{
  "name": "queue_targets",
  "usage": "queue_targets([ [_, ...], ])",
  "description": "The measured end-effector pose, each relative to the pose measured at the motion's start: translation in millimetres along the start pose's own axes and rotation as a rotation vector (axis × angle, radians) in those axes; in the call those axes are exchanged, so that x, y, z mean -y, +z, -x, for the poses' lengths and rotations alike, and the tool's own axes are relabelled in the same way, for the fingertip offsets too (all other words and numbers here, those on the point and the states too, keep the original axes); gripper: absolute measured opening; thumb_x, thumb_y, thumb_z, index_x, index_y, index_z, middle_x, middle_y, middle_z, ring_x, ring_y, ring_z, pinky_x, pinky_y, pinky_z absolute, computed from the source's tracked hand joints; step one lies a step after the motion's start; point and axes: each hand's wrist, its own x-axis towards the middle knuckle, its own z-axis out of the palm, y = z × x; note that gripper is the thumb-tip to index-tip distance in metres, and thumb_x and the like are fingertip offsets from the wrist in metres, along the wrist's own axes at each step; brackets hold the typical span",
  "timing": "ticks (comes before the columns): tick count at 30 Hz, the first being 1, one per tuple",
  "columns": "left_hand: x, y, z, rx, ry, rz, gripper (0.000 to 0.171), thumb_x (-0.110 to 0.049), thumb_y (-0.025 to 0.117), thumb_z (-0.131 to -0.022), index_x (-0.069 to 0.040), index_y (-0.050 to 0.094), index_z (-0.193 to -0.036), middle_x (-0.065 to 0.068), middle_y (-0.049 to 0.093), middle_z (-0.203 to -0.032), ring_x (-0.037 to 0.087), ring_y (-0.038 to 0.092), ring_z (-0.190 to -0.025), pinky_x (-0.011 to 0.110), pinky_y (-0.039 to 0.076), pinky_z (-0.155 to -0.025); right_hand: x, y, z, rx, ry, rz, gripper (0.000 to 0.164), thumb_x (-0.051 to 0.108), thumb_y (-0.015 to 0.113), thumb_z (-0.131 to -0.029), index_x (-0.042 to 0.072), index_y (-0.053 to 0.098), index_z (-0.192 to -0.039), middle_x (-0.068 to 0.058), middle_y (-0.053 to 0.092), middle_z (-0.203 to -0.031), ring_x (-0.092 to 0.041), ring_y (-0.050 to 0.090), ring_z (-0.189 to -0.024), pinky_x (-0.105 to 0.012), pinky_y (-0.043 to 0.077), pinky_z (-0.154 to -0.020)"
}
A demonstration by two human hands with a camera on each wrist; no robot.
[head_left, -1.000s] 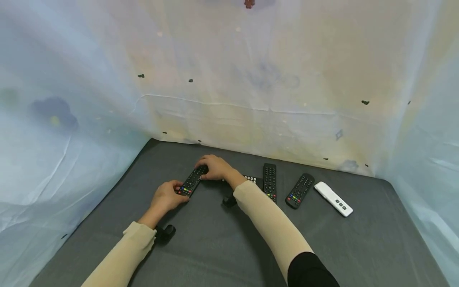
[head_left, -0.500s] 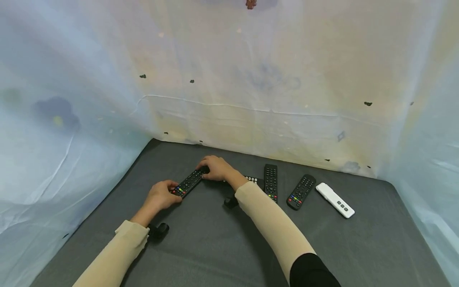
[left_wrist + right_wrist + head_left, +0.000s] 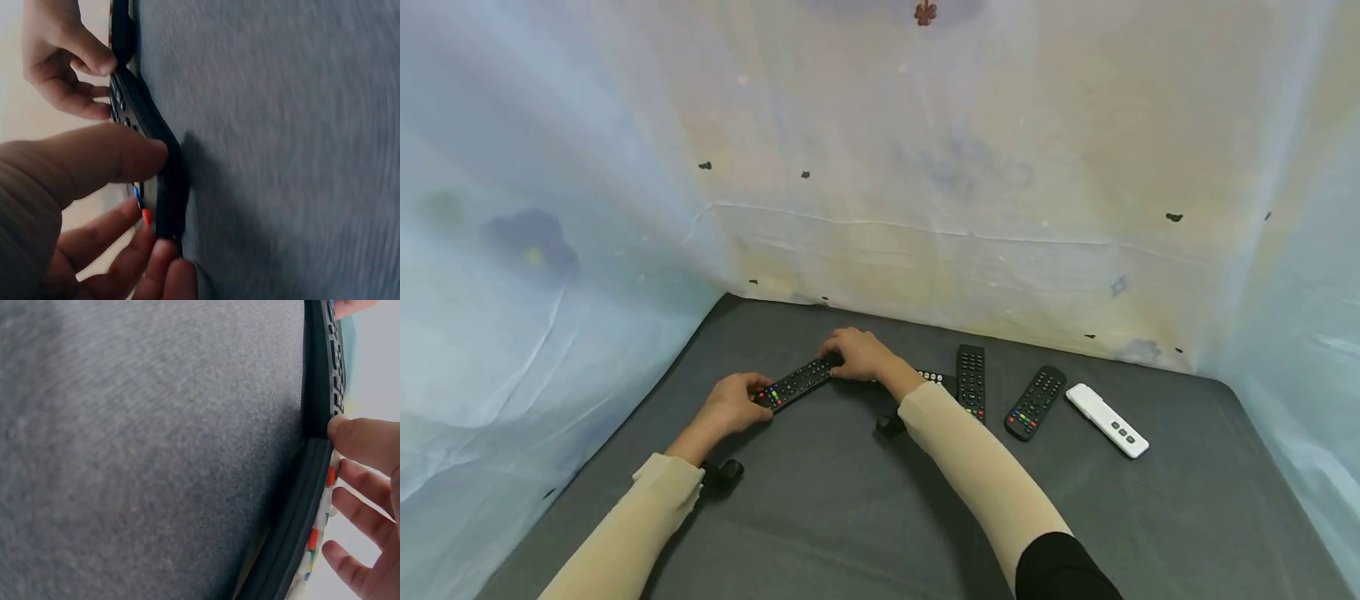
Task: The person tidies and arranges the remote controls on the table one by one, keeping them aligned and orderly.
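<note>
A black remote control (image 3: 797,383) with coloured buttons lies slanted at the left of the grey cloth. My left hand (image 3: 730,404) grips its near end; the left wrist view shows the thumb (image 3: 140,153) along one long edge and the fingertips at the end and opposite edge. At its far end, my right hand (image 3: 859,354) pinches it by thumb and fingers. A second remote with white buttons (image 3: 931,377) is partly hidden by the right forearm. In the right wrist view, this second remote (image 3: 297,519) meets the held one (image 3: 319,369) end to end, right at the thumb.
To the right, a black remote (image 3: 971,383) stands lengthwise, overlapped by the right sleeve. Beyond it lie a rounded black remote (image 3: 1035,403) and a white remote (image 3: 1107,421). A patterned curtain (image 3: 880,258) hangs along the table's (image 3: 850,517) back and sides.
My left hand has moved left and slightly up with the remote's near end, turning the remote to a flatter slant. My right hand stays at the far end.
</note>
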Motion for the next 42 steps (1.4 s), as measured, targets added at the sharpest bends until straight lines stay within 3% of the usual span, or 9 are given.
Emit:
queue_targets([
  [10,20.9,-11.8,-20.2,0.072,0.123,-0.040,0.054,-0.011,0.075,-0.078,-0.003,0.059,-0.129,0.023,0.057,-0.126,0.039,0.056,-0.110,0.052,0.048,-0.089,3,5,1,-0.030,-0.004,0.013,0.034,0.030,0.068,-0.091,0.026,0.065,-0.124,0.000,0.058,-0.129,-0.023,0.050,-0.125,-0.058,0.035,-0.105],
  [16,25.1,-14.3,-26.1,0.115,0.162,-0.065,0.053,-0.011,0.074,-0.079,-0.004,0.059,-0.129,0.022,0.056,-0.125,0.037,0.056,-0.107,0.051,0.049,-0.086,6,6,6,-0.017,-0.026,0.020,0.033,0.028,0.067,-0.091,0.022,0.065,-0.124,0.000,0.059,-0.126,-0.020,0.055,-0.119,-0.048,0.041,-0.102],
  [25,32.5,-17.4,-36.2,0.115,0.214,-0.102,0.050,-0.017,0.076,-0.080,-0.004,0.061,-0.126,0.017,0.058,-0.113,0.026,0.056,-0.096,0.045,0.050,-0.079,9,6,7,-0.004,-0.068,-0.062,0.033,0.025,0.070,-0.089,0.013,0.067,-0.120,-0.004,0.060,-0.121,-0.019,0.059,-0.110,-0.033,0.048,-0.095],
  [34,39.6,-18.2,-48.0,0.100,0.221,-0.072,0.048,-0.023,0.077,-0.081,-0.006,0.063,-0.124,0.017,0.058,-0.113,0.028,0.057,-0.098,0.047,0.049,-0.081,17,8,11,0.049,-0.059,0.001,0.039,0.030,0.069,-0.090,0.019,0.063,-0.126,-0.002,0.058,-0.128,-0.019,0.056,-0.118,-0.038,0.048,-0.098],
  [42,39.0,-23.2,-55.2,0.105,0.226,-0.037,0.050,-0.019,0.076,-0.081,-0.003,0.060,-0.126,0.021,0.058,-0.118,0.036,0.059,-0.105,0.050,0.050,-0.086,22,7,16,0.056,-0.095,0.031,0.041,0.026,0.070,-0.089,0.014,0.062,-0.128,-0.004,0.059,-0.125,-0.018,0.057,-0.116,-0.033,0.047,-0.099],
])
